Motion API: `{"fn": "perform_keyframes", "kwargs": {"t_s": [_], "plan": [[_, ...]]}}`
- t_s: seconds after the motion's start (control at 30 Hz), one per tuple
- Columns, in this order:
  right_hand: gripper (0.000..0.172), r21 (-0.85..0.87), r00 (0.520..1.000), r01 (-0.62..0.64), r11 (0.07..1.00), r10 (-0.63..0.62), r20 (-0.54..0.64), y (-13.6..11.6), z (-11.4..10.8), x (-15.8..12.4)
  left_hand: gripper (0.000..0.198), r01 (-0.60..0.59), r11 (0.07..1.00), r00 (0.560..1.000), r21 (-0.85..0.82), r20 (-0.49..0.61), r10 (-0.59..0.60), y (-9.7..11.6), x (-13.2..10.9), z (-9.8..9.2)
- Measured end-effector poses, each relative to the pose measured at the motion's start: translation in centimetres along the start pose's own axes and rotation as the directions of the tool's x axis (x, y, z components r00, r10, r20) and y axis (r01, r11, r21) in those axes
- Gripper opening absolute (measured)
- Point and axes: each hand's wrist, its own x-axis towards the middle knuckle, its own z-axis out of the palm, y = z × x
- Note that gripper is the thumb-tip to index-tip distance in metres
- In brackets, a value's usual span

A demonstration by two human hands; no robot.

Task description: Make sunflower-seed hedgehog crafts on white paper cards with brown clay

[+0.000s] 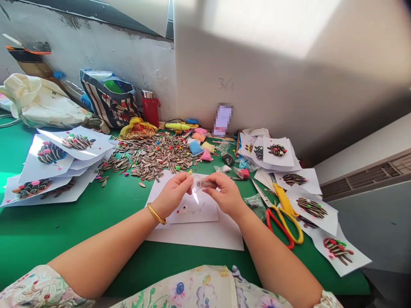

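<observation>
My left hand (175, 193), with a gold bangle at the wrist, pinches one side of a small clear plastic bag (199, 183). On the bag's other side, my right hand (226, 194) has its fingers closed round it. What the bag holds is too small to tell. Both hands are above a white card (205, 214) with a hedgehog outline, which has a red nose and an eye. The card lies on a larger white sheet (224, 237). Just beyond the sheet is a pile of striped sunflower seeds (154, 156).
Finished seed-hedgehog cards lie in stacks at the left (77, 147) and right (311, 207). Scissors (276, 214) and a yellow cutter (284, 196) are right of my right hand. Coloured clay bags (195, 147), a red flask (150, 109) and cloth bags (111, 102) stand behind.
</observation>
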Motion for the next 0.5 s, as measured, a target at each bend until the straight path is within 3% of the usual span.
{"fn": "perform_keyframes", "kwargs": {"t_s": [0.13, 0.23, 0.37, 0.5], "plan": [[0.032, 0.144, 0.997, -0.065, 0.987, 0.057, 0.057, 0.8, 0.0, -0.1, 0.032, -0.046, 0.998, 0.999, 0.033, -0.008, 0.046, 0.1, 0.2, 0.0], [0.042, 0.347, 0.977, -0.207, 0.915, 0.175, 0.122, 1.4, 0.3, -0.2, 0.029, -0.118, 0.985, 0.993, 0.128, 0.008, 0.118, -0.2, 0.2, -0.1], [0.043, 0.432, 0.946, -0.322, 0.843, 0.265, 0.189, 1.5, 0.7, -0.1, 0.027, -0.181, 0.954, 0.983, 0.238, 0.034, 0.178, -0.3, 0.0, -0.1], [0.035, 0.445, 0.958, -0.286, 0.849, 0.267, 0.107, 1.1, 0.8, 0.1, 0.027, -0.189, 0.952, 0.982, 0.241, 0.049, 0.183, -0.3, -0.1, 0.1]]}}
